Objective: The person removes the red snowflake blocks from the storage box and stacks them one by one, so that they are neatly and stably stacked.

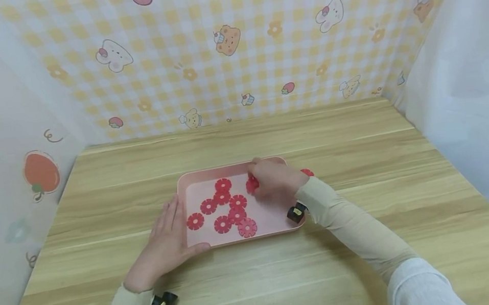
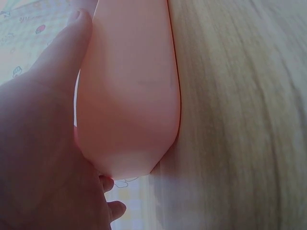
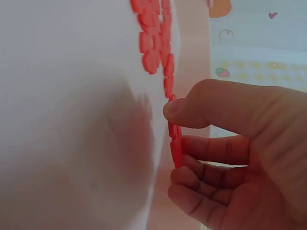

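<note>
A shallow pink tray [image 1: 243, 241] lies on the table with several red notched plastic discs [image 1: 223, 224] scattered over its left and middle part. Over the tray's right half, my right hand [image 1: 273, 177] pinches a red notched disc [image 3: 174, 132] between thumb and fingers, seen edge-on in the right wrist view. My left hand [image 1: 167, 242] rests against the tray's near left corner. Its fingers lie nearly straight along the left side, and the thumb [image 2: 64, 45] touches the front rim. The pink outer wall [image 2: 129, 91] fills the middle of the left wrist view.
Another red disc [image 1: 307, 172] shows beyond the tray's right edge, partly hidden by my right wrist. The wood-grain table [image 1: 355, 148] extends around the tray. A yellow checked sheet [image 1: 197, 76] hangs behind it, and pale sheets stand at both sides.
</note>
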Action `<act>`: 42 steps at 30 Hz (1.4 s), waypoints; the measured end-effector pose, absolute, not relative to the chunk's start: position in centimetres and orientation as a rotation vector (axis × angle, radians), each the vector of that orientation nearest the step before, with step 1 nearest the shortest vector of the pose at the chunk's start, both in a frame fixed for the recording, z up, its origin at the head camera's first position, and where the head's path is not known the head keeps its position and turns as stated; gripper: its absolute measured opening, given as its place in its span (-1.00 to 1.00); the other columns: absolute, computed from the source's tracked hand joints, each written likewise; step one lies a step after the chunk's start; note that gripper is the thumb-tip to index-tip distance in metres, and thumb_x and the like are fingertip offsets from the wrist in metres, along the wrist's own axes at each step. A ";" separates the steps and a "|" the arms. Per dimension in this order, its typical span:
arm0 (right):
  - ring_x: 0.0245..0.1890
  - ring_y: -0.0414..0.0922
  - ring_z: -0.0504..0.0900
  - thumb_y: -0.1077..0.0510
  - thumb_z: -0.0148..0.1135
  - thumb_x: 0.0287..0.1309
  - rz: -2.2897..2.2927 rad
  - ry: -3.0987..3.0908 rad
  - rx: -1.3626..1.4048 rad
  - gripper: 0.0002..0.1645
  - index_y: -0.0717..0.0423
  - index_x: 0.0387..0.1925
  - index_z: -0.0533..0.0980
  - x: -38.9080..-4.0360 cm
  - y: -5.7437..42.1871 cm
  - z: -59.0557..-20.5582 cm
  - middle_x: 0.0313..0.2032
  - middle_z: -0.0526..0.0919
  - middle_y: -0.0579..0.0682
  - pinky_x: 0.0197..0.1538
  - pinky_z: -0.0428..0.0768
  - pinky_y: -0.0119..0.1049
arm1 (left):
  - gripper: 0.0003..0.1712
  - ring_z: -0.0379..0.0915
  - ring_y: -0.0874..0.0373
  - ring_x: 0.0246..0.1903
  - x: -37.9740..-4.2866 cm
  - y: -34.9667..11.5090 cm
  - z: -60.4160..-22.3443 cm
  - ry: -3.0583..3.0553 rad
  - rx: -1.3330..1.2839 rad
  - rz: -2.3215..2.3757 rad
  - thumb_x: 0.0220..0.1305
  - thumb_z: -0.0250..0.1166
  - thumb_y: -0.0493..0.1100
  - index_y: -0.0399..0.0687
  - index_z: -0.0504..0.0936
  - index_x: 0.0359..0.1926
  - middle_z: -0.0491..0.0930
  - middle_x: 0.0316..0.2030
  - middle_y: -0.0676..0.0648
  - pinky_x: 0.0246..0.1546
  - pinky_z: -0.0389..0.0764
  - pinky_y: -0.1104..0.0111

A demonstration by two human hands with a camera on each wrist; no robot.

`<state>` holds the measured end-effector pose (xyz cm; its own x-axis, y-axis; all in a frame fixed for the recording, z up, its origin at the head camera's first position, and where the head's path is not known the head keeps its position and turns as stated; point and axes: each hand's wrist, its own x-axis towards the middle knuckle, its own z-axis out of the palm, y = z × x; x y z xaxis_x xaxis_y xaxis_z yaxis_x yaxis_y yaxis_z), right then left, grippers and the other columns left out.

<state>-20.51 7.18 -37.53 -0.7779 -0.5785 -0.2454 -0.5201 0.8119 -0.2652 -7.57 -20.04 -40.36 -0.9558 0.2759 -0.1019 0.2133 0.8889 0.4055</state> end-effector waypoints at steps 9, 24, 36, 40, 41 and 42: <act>-0.19 -0.11 0.51 0.10 0.35 0.10 -0.406 2.691 -0.808 -0.64 0.13 -0.07 0.54 -20.7 8.6 -36.7 -0.14 0.48 -0.01 -0.03 0.58 -0.31 | 0.42 -0.29 -0.37 0.42 -7.5 -20.0 -40.2 2.890 0.362 0.613 -0.10 0.42 0.33 -0.36 -0.21 0.46 -0.22 0.47 -0.37 0.33 -0.06 -0.28; -0.18 -0.02 0.52 0.12 0.43 -0.01 -0.514 2.794 -0.727 -0.54 0.25 -0.07 0.55 -21.8 12.5 -35.3 -0.14 0.50 0.09 -0.04 0.60 -0.20 | 0.43 -0.30 -0.35 0.43 -7.5 -20.1 -40.1 2.895 0.371 0.606 -0.10 0.40 0.35 -0.35 -0.23 0.46 -0.23 0.47 -0.37 0.35 -0.08 -0.26; -0.22 0.01 0.51 0.17 0.41 -0.09 -0.544 2.834 -0.658 -0.53 0.31 -0.10 0.55 -22.0 17.5 -36.6 -0.17 0.52 0.16 -0.07 0.61 -0.14 | 0.43 -0.29 -0.36 0.42 -7.7 -19.7 -40.2 2.889 0.376 0.594 -0.09 0.41 0.35 -0.37 -0.22 0.46 -0.24 0.47 -0.38 0.34 -0.06 -0.27; -0.22 0.02 0.51 0.18 0.38 -0.07 -0.530 2.833 -0.655 -0.54 0.34 -0.11 0.55 -22.1 18.4 -37.2 -0.18 0.53 0.18 -0.06 0.59 -0.12 | 0.43 -0.29 -0.36 0.42 -7.7 -19.8 -40.3 2.893 0.381 0.580 -0.09 0.40 0.35 -0.39 -0.22 0.45 -0.24 0.47 -0.39 0.34 -0.07 -0.27; -0.22 0.02 0.51 0.17 0.38 -0.07 -0.525 2.832 -0.653 -0.55 0.35 -0.11 0.55 -22.1 18.5 -37.3 -0.18 0.53 0.18 -0.07 0.58 -0.12 | 0.43 -0.30 -0.36 0.42 -7.7 -19.8 -40.3 2.892 0.382 0.577 -0.08 0.40 0.35 -0.39 -0.21 0.45 -0.24 0.46 -0.39 0.34 -0.07 -0.27; -0.23 0.01 0.50 0.17 0.37 -0.06 -0.517 2.830 -0.658 -0.55 0.35 -0.12 0.55 -22.0 18.7 -37.5 -0.19 0.53 0.18 -0.08 0.58 -0.12 | 0.42 -0.30 -0.36 0.42 -7.7 -19.8 -40.3 2.891 0.383 0.577 -0.08 0.40 0.35 -0.39 -0.21 0.45 -0.24 0.46 -0.39 0.34 -0.07 -0.27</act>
<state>-22.02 18.71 -37.50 -0.8833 -0.4569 -0.1048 -0.3904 0.8408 -0.3751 -7.67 -19.81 -40.28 -0.9528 0.2816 -0.1135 0.2165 0.8923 0.3963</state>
